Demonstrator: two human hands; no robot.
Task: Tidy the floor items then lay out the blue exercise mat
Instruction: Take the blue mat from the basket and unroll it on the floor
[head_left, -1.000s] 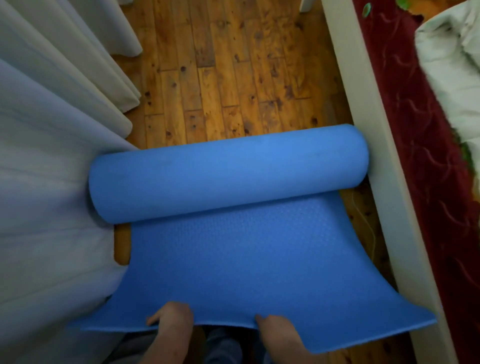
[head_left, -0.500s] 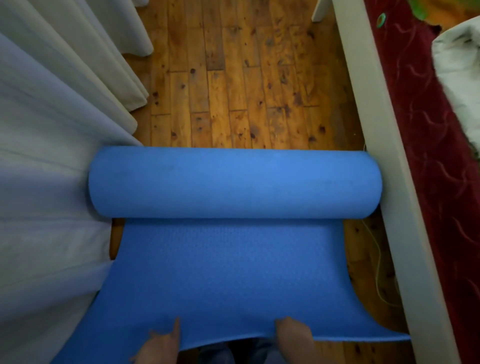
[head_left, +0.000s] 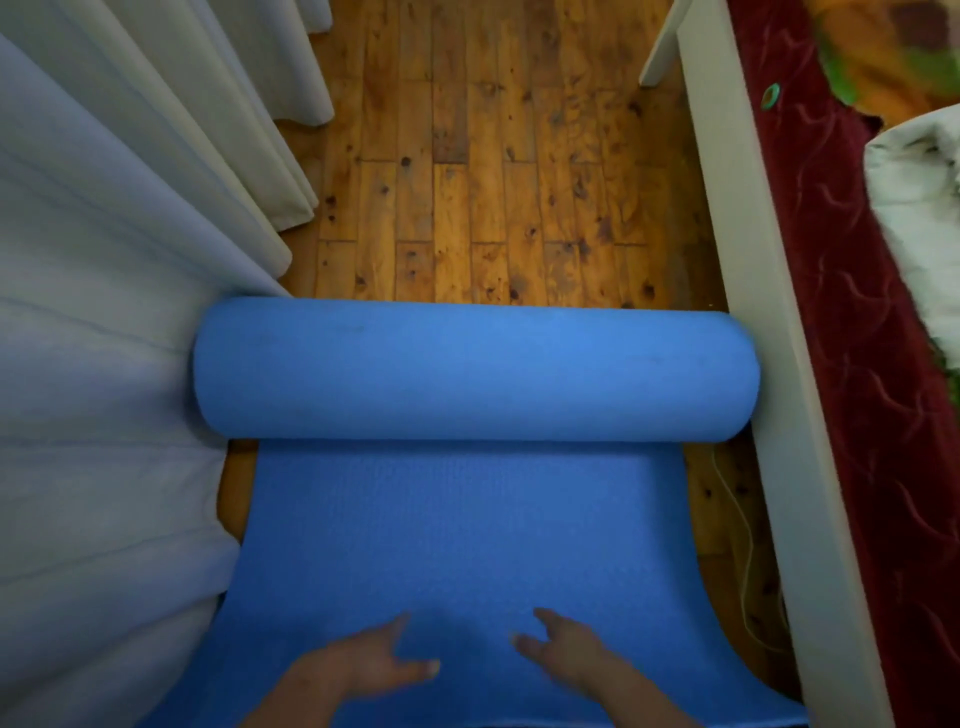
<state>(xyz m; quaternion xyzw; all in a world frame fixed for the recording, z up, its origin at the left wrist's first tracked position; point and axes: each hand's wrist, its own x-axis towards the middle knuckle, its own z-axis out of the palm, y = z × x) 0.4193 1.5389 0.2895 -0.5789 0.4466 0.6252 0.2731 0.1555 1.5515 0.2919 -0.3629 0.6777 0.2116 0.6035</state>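
The blue exercise mat (head_left: 467, 530) lies partly unrolled on the wooden floor, its flat part running toward me. The thick roll (head_left: 467, 371) lies crosswise, wedged between the curtain and the bed frame. My left hand (head_left: 363, 662) and my right hand (head_left: 566, 649) hover over the flat near part of the mat, fingers apart, holding nothing. Both are slightly blurred.
White curtains (head_left: 104, 364) hang along the left and bulge against the roll's left end. A white bed frame (head_left: 769, 415) with a dark red cover (head_left: 883, 415) runs along the right. A thin white cable (head_left: 743, 545) lies on the wooden floor (head_left: 483, 182) beside the frame.
My hands have let go of the mat's near edge and moved forward over its surface. The near edge has dropped flat. The roll sits farther from me.
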